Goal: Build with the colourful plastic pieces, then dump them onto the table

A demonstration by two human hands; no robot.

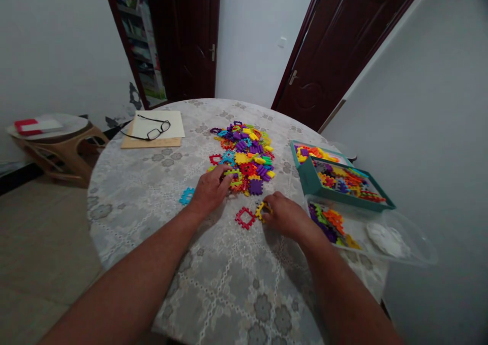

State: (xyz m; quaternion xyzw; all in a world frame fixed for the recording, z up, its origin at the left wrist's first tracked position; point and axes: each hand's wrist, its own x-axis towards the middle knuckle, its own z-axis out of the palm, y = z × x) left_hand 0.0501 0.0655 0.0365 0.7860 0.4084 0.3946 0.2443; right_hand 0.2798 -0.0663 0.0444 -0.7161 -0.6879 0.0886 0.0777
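Observation:
At the near edge of a heap of colourful plastic interlocking blocks [249,146], my left hand [211,190] is closed, its fingertips on a lime-green square block [237,178]. My right hand [284,213] pinches a yellow open-square block [260,211] at the tabletop; its fingers partly cover the piece. Just left of that yellow block lies a red open-square block [245,218], apart from both hands. A blue block [186,196] rests on the cloth to the left of my left hand. Behind the fingers, a flat purple block [255,187] sits at the heap's front.
On the right stand a teal box [308,179] of blocks, its lid [295,154] holding more, and a clear plastic tub [366,251] with blocks and a white bundle [387,239]. Eyeglasses [154,133] lie on paper and a board [168,142] at the left. A patterned cloth [229,274] covers the round table.

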